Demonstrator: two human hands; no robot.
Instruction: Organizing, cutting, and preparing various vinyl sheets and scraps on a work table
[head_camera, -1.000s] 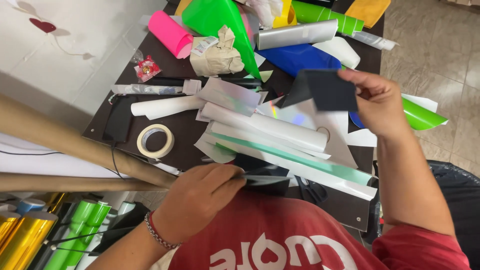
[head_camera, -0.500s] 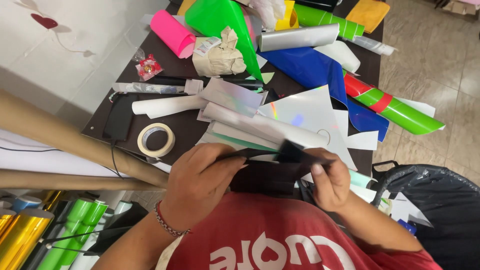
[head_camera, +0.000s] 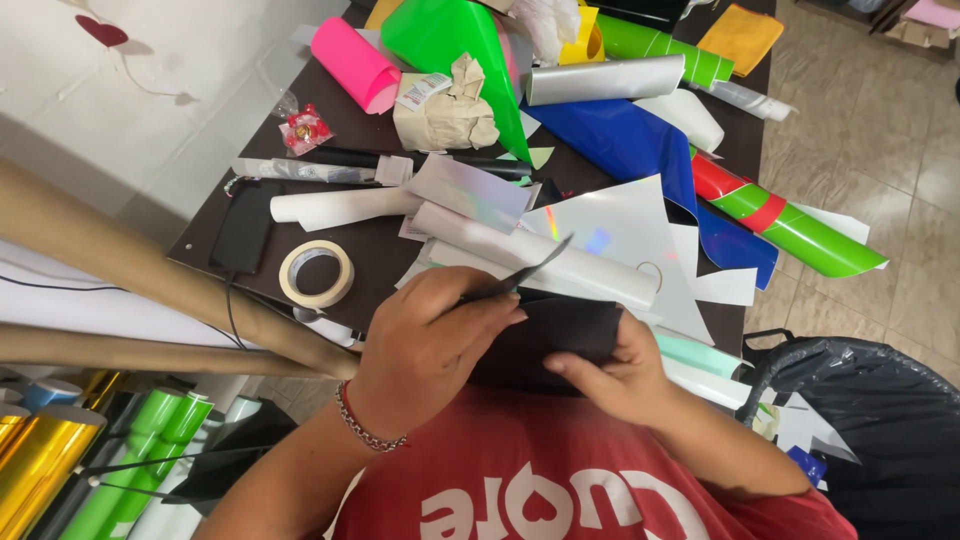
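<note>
Beside the tape roll, both hands worked a black sheet.
Left hand gripped scissors (blades parted); right hand pinched the sheet.

A craft workshop: coloured vinyl rolls, masking tape and cardboard tubes crowd the table

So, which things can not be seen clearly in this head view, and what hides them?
- Scissors: handles hidden inside the left hand; only the dark blades show.
- Black sheet: lower part covered by both hands, the right hand gripping it.
- Black bag: cut off by the right edge.
- Gold roll: cut off at the left edge.
</note>
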